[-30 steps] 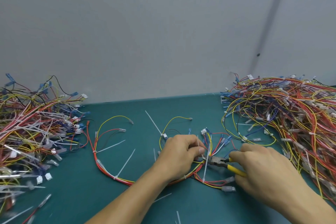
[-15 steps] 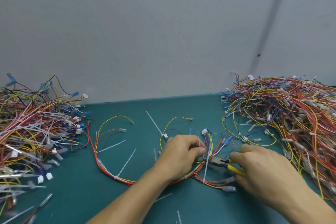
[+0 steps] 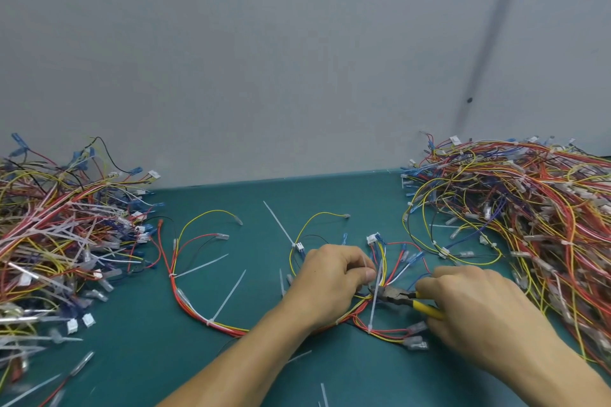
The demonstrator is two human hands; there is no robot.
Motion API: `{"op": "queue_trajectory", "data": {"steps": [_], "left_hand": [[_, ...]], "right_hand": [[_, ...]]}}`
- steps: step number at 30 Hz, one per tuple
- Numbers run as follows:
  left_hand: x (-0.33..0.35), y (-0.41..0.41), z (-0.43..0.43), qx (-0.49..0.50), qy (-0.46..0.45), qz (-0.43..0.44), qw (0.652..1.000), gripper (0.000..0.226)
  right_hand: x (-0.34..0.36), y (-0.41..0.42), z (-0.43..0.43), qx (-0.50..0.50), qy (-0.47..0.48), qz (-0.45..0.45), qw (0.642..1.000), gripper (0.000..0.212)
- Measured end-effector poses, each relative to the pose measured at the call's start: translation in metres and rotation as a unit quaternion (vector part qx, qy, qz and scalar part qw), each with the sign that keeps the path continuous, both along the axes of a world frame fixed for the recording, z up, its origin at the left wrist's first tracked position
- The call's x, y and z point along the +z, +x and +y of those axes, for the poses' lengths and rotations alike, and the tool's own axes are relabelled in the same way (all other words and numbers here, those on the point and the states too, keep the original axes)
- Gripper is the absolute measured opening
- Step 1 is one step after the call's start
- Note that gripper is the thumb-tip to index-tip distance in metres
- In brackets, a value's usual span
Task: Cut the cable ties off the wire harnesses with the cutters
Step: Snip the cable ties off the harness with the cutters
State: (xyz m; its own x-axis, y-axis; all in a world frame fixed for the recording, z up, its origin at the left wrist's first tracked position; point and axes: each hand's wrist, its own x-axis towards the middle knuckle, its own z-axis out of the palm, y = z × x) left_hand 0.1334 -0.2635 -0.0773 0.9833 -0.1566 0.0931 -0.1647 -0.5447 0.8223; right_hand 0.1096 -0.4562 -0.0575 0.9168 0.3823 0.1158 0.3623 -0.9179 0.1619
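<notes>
Nearest, the left hand (image 3: 330,277) curls over the harness (image 3: 190,307) and pinches its wires just beside a white tie (image 3: 373,311), seemingly to steady that bundle for the blade. The right hand (image 3: 476,311) wraps its fingers round the yellow handles of the cutters (image 3: 395,295), whose nose lies against the bundle by the left thumb; whether the blades have bitten the tie I cannot tell. The rest of the harness loops leftward over the green table (image 3: 330,195), and farther off a left pile (image 3: 56,241) and a right pile (image 3: 529,208) sit well apart, probably leaving the middle for work.
</notes>
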Motion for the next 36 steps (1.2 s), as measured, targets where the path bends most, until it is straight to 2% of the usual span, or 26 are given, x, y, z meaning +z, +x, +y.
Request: {"op": "queue_trajectory", "data": {"steps": [10, 16, 18, 21, 24, 28, 32, 36], "left_hand": [[0.003, 0.000, 0.002, 0.030, -0.008, -0.008, 0.999, 0.013], [0.016, -0.008, 0.010, 0.093, -0.185, 0.025, 0.978, 0.025], [0.019, -0.014, 0.014, 0.081, -0.200, 0.033, 0.976, 0.029], [0.019, -0.024, 0.015, 0.060, -0.138, 0.024, 0.988, 0.025], [0.015, -0.031, 0.010, 0.024, -0.094, 0.050, 0.994, 0.020], [0.008, -0.030, 0.004, -0.022, -0.024, 0.021, 0.999, 0.011], [0.006, -0.026, 0.000, -0.053, 0.043, -0.002, 0.998, 0.011], [0.005, -0.024, -0.003, -0.039, 0.051, -0.001, 0.998, 0.007]], "right_hand": [[0.001, 0.004, -0.001, -0.005, 0.001, 0.011, 1.000, 0.021], [0.017, -0.002, -0.014, -0.012, 0.019, -0.001, 1.000, 0.016], [0.023, -0.004, -0.020, -0.016, 0.021, 0.008, 1.000, 0.018], [0.030, -0.009, -0.026, -0.015, 0.020, 0.046, 0.999, 0.018], [0.033, -0.015, -0.024, -0.012, 0.000, 0.090, 0.996, 0.016], [0.032, -0.020, -0.014, -0.005, -0.026, 0.132, 0.991, 0.018], [0.032, -0.023, -0.007, -0.007, -0.037, 0.134, 0.990, 0.012], [0.031, -0.024, -0.003, -0.011, -0.046, 0.133, 0.990, 0.012]]}}
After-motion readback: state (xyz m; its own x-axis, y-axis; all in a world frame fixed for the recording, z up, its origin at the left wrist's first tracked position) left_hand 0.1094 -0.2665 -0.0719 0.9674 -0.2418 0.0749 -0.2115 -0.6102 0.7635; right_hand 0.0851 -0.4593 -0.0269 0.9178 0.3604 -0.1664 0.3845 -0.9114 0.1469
